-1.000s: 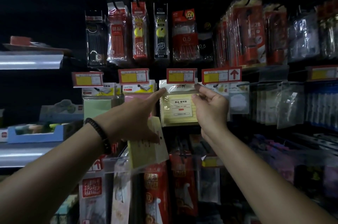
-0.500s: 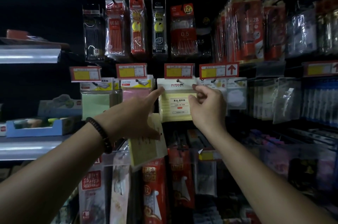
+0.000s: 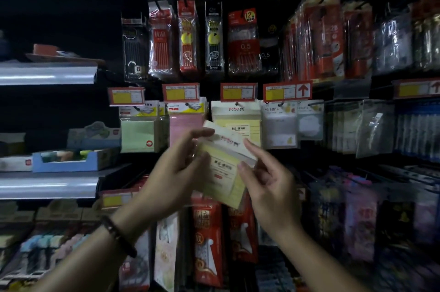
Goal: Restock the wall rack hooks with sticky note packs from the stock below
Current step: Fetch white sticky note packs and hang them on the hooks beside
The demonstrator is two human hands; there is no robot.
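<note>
Sticky note pack (image 3: 222, 172): centre frame, tilted, just below hung yellow pack (image 3: 235, 120).
Left hand (image 3: 176, 172): grips left edge.
Right hand (image 3: 269, 179): pinches right edge.
Handling: likely light, stiff pad, slippery film — hold by header (image 3: 228, 142).

Loose yellow pack (image 3: 222, 172): lined sticky notes in a clear sleeve with a white header card, tilted clockwise, header edge sloping down toward 4 o'clock. It is pinched at its 9 o'clock edge by the left hand (image 3: 176, 172) and at its 3 o'clock edge by the right hand (image 3: 269, 184). Hung yellow pack (image 3: 240, 116): same kind, upright on its hook (image 3: 237, 104), at 12 o'clock of the loose one and partly overlapped by it. Pink pack (image 3: 185, 122) and green pack (image 3: 139, 134): hanging upright at its 9 o'clock.
</note>
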